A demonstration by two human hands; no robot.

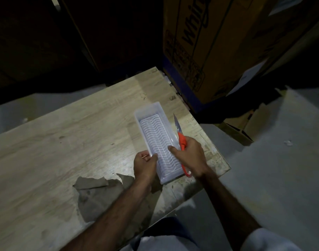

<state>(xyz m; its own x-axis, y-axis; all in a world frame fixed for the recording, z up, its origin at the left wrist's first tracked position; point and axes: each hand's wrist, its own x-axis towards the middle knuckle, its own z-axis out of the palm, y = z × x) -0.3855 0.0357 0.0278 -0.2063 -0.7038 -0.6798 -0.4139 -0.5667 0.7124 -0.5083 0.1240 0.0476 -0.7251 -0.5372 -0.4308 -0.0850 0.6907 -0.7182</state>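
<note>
While left hand (145, 166) grips clear tray (148, 108) | right hand (191, 157) grips orange cutter (181, 140)

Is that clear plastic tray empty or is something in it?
Empty: nothing lies on the ribbed floor of the clear plastic tray; the orange-handled snips are outside its right wall.

Apparently "Whir…" on cardboard box (227, 44)

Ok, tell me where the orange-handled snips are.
Head view, right of centre: the orange-handled snips are gripped in the right hand, lying along the right wall of the clear plastic tray at the right end of the table.
</note>
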